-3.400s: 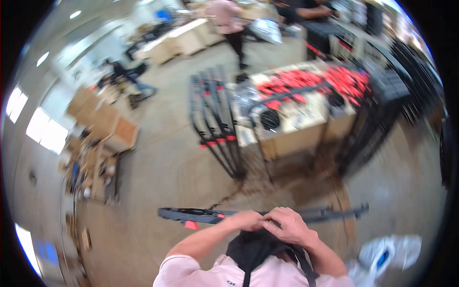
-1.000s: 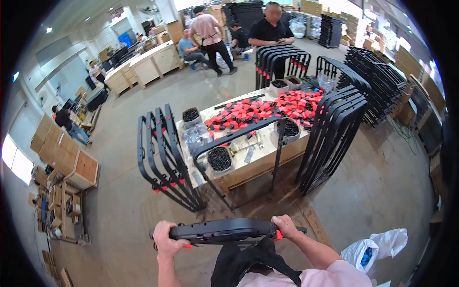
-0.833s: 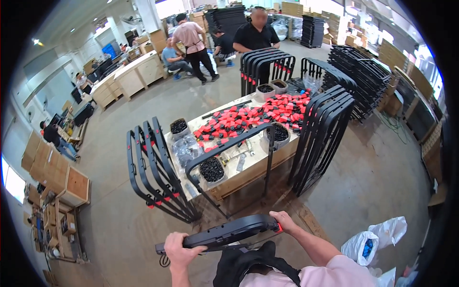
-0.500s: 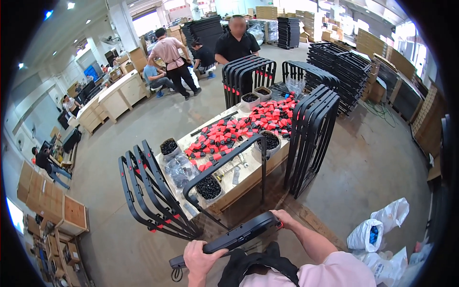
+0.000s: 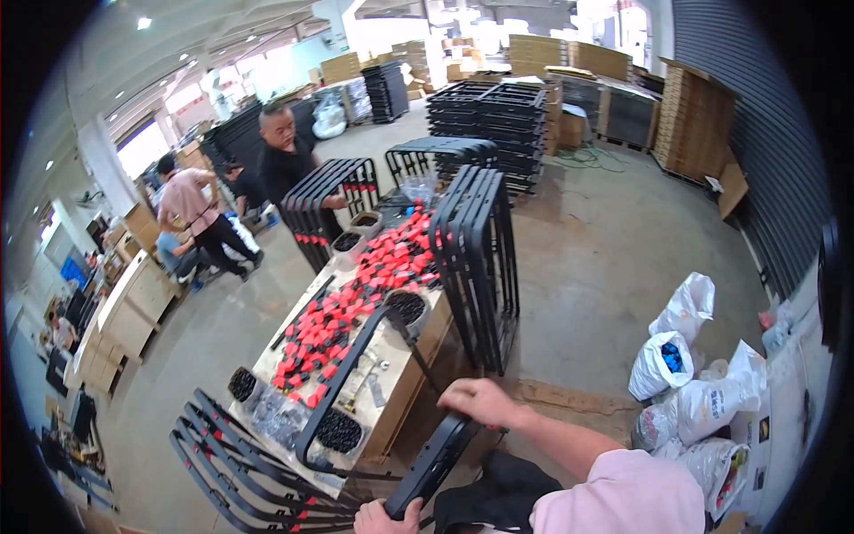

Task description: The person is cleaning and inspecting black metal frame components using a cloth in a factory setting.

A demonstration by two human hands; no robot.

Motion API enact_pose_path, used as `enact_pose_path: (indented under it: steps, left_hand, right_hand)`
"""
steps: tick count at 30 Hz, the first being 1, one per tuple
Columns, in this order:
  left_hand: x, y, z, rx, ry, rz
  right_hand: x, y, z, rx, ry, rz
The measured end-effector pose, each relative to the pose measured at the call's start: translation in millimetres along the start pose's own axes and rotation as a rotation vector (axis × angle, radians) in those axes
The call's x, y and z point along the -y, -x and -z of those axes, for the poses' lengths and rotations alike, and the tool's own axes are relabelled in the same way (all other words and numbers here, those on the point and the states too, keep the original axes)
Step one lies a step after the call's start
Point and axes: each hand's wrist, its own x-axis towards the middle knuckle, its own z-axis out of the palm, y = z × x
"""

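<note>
I hold a long flat black metal bar [image 5: 433,465] close to my chest, tilted from lower left to upper right. My left hand [image 5: 384,519] grips its lower end at the bottom edge of the view. My right hand [image 5: 481,402] is closed over its upper end. Just beyond the bar a black U-shaped tube frame [image 5: 342,383] stands on the edge of the wooden worktable [image 5: 405,378].
Red and black small parts [image 5: 351,298] and round tubs of black pieces [image 5: 340,431] cover the worktable. Black tube frames lean at its left [image 5: 236,463] and right [image 5: 476,254]. A person in black [image 5: 289,165] stands at its far end. White sacks [image 5: 680,356] lie right.
The view has swung left and the worktable now sits closer. The bar went from level to steeply tilted, its right end raised, both hands still on it.
</note>
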Motion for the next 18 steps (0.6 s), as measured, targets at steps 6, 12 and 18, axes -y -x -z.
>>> enact_pose_path:
  steps: [6,12,18]
  left_hand:
    - [1.8,-7.1,-15.6,-0.004,-0.125,0.035]
    - [-34.3,-24.3,-36.8,0.014,-0.249,0.148]
    - [-98.3,-58.2,-60.8,0.127,-0.187,0.171]
  right_hand:
    - [5.8,-20.4,-21.1,0.119,0.214,0.234]
    - [-9.9,-63.2,1.9,0.167,0.172,0.328]
    - [-44.0,-100.2,60.7,0.286,0.169,0.181]
